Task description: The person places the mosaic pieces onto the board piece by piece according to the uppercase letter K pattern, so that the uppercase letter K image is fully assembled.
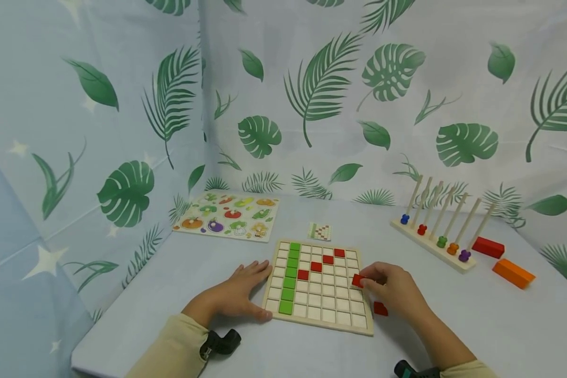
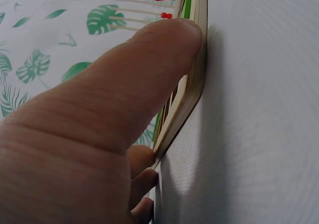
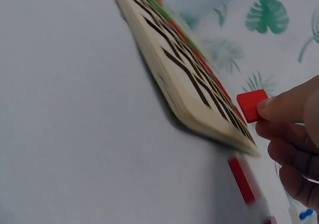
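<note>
A wooden grid board [image 1: 321, 325] lies on the table, with a column of green tiles [image 1: 289, 283] near its left side and a diagonal of several red tiles [image 1: 316, 266]. My left hand [image 1: 236, 294] rests at the board's left edge, fingers extended; in the left wrist view the thumb [image 2: 164, 50] touches the rim. Between thumb and fingers, my right hand [image 1: 397, 289] pinches a small red tile [image 1: 357, 281] above the board's right edge. The right wrist view shows this red tile [image 3: 250, 104] held clear of the board. Another red piece [image 1: 380, 308] lies right of the board.
A small pattern card [image 1: 319, 231] lies behind the board. At the back left is a vegetable puzzle board [image 1: 227, 237]. A peg rack [image 1: 430, 244] with coloured beads stands at the right, beside a red block [image 1: 489, 247] and an orange block [image 1: 513, 273].
</note>
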A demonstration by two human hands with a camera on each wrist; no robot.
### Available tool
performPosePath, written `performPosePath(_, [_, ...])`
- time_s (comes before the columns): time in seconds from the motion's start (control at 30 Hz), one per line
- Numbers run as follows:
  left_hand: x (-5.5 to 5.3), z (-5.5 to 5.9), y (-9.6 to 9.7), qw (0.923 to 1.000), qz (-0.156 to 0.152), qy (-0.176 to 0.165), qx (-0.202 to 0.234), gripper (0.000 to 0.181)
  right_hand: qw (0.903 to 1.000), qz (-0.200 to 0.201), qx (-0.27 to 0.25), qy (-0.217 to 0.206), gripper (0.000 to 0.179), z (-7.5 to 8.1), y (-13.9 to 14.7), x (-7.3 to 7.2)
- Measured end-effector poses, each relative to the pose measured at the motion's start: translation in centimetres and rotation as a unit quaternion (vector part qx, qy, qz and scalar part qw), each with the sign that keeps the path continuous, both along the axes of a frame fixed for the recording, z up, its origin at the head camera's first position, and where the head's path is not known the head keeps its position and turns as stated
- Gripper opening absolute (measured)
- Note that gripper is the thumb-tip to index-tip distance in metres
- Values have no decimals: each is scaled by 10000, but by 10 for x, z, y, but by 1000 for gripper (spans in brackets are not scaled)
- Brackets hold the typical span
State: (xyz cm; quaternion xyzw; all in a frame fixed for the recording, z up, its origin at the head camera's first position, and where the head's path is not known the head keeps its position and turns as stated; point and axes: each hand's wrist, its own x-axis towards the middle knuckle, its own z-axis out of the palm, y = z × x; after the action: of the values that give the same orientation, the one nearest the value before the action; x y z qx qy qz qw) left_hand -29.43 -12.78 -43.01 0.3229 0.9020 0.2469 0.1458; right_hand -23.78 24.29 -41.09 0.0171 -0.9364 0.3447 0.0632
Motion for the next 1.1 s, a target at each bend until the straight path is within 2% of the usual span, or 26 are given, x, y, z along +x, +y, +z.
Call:
performPosePath(0.13, [0, -1, 0, 10000, -15, 6, -5, 113, 9996, 216, -188, 55, 7, -1, -20, -2])
performPosePath(0.3, [1, 0, 2, 10000, 33, -12, -17, 113, 9985, 537, -87, -27, 7, 0, -43, -8])
performPosePath(0.53, [2, 1, 2, 10000, 58, 11, -33, 113, 9963, 845, -132, 115, 7, 0, -64, -16])
performPosePath(0.7, [1, 2, 3, 10000, 57, -19, -32, 113, 9963, 854, -70, 45, 6, -2, -72, -20])
performPosePath(0.9, [-1, 0, 3, 9998, 89, 49, -158, 114, 9970, 765, 89, -21, 6, -4, -77, -19])
performPosePath(1.1, [-1, -2, 2, 9999, 67, 52, -103, 114, 9965, 791, 227, -137, 10, -8, -79, -17])
